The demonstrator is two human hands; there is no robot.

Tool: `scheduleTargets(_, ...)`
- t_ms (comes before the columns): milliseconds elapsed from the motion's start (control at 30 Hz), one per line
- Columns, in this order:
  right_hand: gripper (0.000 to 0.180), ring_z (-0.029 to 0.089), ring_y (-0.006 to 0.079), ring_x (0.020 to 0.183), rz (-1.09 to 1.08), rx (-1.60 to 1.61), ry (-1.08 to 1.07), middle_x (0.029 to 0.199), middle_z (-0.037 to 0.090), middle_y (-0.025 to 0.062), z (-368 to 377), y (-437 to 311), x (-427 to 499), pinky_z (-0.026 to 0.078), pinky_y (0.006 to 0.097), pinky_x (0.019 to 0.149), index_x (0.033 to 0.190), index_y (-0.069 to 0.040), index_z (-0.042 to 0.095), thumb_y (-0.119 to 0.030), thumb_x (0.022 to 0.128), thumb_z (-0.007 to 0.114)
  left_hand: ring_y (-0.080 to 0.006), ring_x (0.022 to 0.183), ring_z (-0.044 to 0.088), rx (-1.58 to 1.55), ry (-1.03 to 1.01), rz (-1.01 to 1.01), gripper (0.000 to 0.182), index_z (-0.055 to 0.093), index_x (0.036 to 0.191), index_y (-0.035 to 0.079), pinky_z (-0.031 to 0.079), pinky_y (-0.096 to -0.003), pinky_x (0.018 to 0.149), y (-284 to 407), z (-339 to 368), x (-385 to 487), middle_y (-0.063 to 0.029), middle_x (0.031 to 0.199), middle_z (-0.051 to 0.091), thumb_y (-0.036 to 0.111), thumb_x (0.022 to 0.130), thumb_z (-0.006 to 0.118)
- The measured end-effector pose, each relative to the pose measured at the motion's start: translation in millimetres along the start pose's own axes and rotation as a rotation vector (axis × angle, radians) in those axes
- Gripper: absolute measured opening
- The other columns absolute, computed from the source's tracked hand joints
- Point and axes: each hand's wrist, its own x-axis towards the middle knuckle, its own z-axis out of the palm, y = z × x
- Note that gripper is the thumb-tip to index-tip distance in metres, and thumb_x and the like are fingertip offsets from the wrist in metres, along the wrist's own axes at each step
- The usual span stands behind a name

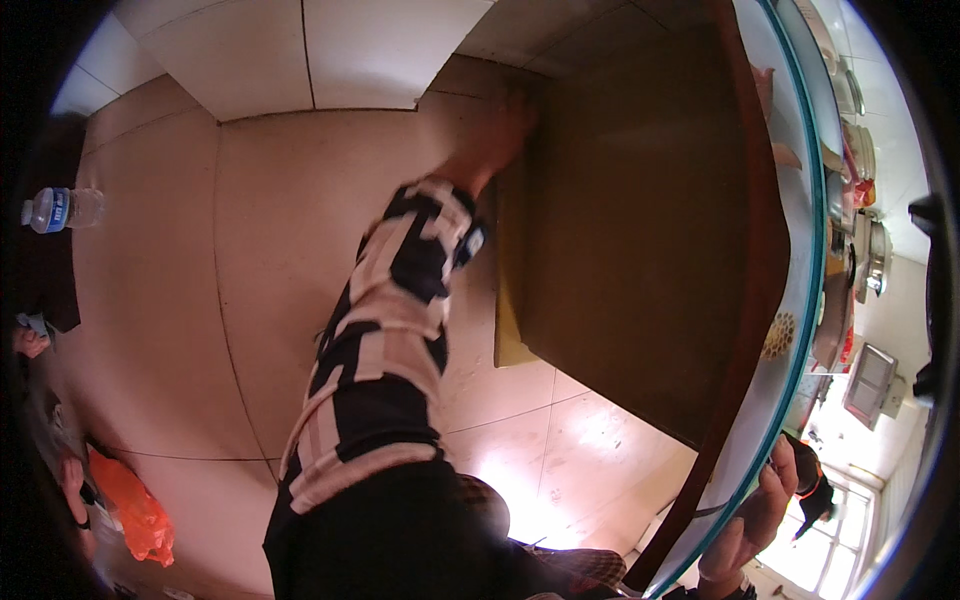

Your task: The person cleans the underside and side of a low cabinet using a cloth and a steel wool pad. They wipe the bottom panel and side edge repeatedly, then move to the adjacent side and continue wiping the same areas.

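Observation:
My left hand [499, 131], blurred and in shadow, reaches from a black-and-pale patterned sleeve [397, 300] down to the far end of a dark brown panel [630, 225] under a table. Its fingers are too dim to tell whether they hold anything. The panel has a yellowish edge strip [510, 315] along its near side. At lower right, my right hand [754, 514] grips the rim of the table's glass top [784, 367], thumb on one face and fingers curled over the edge. A red-brown border [761, 225] runs beneath the glass.
Pale tiles [300, 262] cover the floor, below a white tiled block [322, 56]. A water bottle [64, 210] and orange plastic bag [135, 510] lie left. Others' hands [71, 476] show at the left rim. Dishes [862, 157] stand on the table; a person [814, 480] is beyond.

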Motion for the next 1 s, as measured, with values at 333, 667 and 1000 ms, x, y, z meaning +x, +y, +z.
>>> scheduleTargets(333,0.039,0.040,0.0303,0.127,-0.012,0.034,-0.003,0.135,0.040,0.0143,0.8,-1.9,3.3,0.038,0.0425,0.104,0.127,-0.017,0.048,-0.028,0.091,0.050,-0.0334,0.108,0.051,-0.021,0.167,-0.120,0.022,0.064,0.103,0.007,0.047,-0.0460,0.082,6.7,0.4,0.9,-0.0130,0.108,0.058,0.010,0.089,0.048)
scheduleTargets(667,0.039,0.041,0.0295,0.125,0.020,0.046,0.024,0.135,0.041,0.0139,4.6,0.3,1.8,0.037,0.0419,0.104,0.125,-0.015,0.049,-0.034,0.092,0.052,-0.0295,0.092,0.055,-0.201,-0.076,0.234,0.008,0.061,0.081,0.010,0.048,-0.0402,0.078,45.5,-33.9,-114.7,-0.0127,0.092,0.058,0.009,0.076,0.056)
scheduleTargets(1000,0.049,0.038,0.0289,0.130,-0.012,0.016,0.005,0.137,0.040,0.0125,-0.8,4.8,-0.4,0.035,0.0438,0.107,0.128,-0.013,0.048,-0.045,0.091,0.048,-0.0332,0.111,0.048,-0.017,-0.039,-0.106,0.033,0.054,0.122,0.005,0.041,-0.0411,0.094,10.2,-17.1,-9.3,-0.0171,0.124,0.051,0.009,0.089,0.047)
